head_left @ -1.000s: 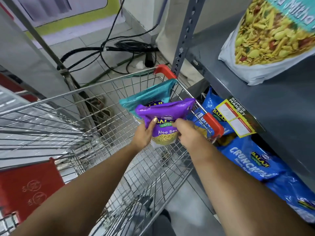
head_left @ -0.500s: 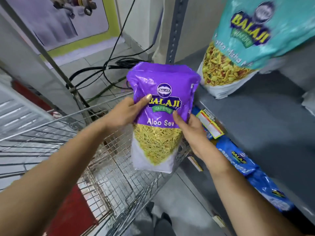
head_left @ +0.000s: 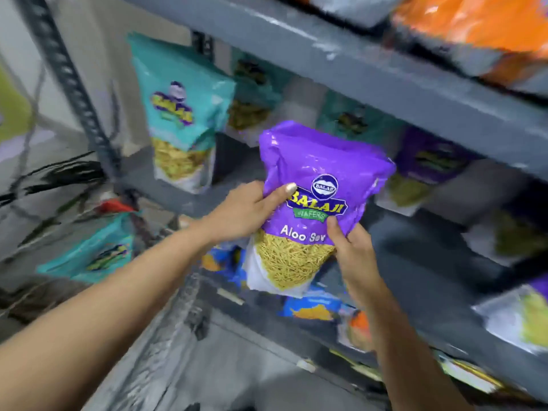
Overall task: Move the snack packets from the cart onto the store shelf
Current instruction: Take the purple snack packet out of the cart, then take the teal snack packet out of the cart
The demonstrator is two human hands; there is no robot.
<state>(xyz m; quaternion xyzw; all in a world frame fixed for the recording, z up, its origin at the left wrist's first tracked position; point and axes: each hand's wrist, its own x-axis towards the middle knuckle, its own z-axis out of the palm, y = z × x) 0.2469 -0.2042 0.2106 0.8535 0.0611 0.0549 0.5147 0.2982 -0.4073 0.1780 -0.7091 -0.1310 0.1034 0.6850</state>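
Purple Aloo Sev packet point(head_left: 314, 203): a second ago low over the cart, now lifted clear and held upright in front of the grey middle shelf point(head_left: 415, 238), not yet resting on it. Left hand point(head_left: 246, 212) and right hand point(head_left: 353, 250) both have fingers clenched on its sides. Teal packet point(head_left: 178, 114) and other purple packets point(head_left: 427, 161) already stand there; judged mid-transfer, placement pending.
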